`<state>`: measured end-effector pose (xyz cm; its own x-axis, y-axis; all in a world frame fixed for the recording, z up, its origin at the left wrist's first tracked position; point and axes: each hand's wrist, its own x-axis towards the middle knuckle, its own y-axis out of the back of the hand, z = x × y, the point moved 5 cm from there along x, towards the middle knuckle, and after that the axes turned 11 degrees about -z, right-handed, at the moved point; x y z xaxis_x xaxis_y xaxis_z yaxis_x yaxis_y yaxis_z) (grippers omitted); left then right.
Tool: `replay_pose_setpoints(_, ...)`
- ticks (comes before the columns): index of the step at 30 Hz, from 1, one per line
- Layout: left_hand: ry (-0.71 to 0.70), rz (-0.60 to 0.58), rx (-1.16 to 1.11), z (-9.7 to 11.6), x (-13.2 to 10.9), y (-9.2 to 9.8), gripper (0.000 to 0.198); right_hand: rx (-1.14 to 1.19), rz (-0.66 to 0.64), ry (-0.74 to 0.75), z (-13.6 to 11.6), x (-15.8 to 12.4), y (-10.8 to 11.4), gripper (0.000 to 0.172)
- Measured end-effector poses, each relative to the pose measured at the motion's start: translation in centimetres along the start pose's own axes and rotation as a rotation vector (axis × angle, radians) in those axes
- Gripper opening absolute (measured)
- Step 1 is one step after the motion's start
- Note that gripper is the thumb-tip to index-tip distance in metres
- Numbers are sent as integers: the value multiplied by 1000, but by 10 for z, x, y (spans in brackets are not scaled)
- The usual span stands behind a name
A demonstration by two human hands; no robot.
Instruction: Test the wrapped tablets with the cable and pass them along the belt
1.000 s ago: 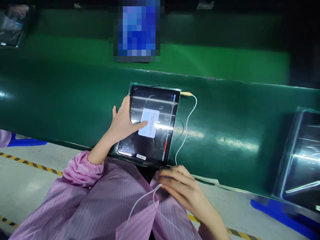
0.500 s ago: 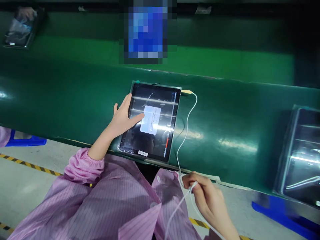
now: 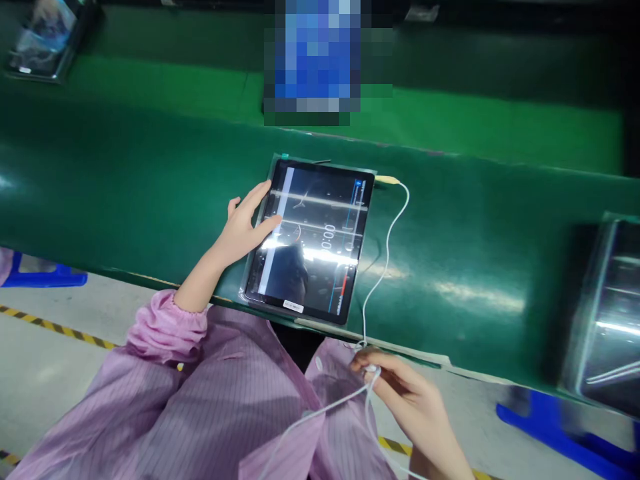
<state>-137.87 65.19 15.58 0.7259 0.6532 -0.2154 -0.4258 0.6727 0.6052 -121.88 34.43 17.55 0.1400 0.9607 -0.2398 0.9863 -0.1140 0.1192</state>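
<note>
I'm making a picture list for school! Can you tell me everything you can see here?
middle tablet: 1, black, lying on the belt
far tablet: 1, dark, top left on the belt
side tablet: 1, silvery, cut off at right
cable: 1, white, running from the middle tablet's top corner to the right hand
cable plug: 1, yellowish, at the middle tablet's corner
belt: 1, green, across the view
blurred patch: 1, blue, too blurred to tell
blue plastic pieces: 2, blue, low left and low right
floor: 1, grey, below the belt
hazard stripe: 1, yellow and black, on the floor
smock: 1, pink striped, worn by the person
left hand: 1, on the middle tablet's left edge
right hand: 1, holding the cable
</note>
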Motion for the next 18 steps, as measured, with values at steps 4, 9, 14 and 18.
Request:
replay_pose_setpoints(4,-31,31,19,-5,2,2,64,-12,81,201,-13,4,1,11)
replay_pose_setpoints(9,-39,52,34,-2,1,0,67,110,23,349,-38,17,-13,17)
replay_pose_setpoints(14,-64,42,47,-3,-1,-2,66,108,-171,544,-88,44,-32,25)
replay_pose_setpoints(18,-124,42,95,-7,-3,-2,71,-58,-270,597,-115,56,-34,28)
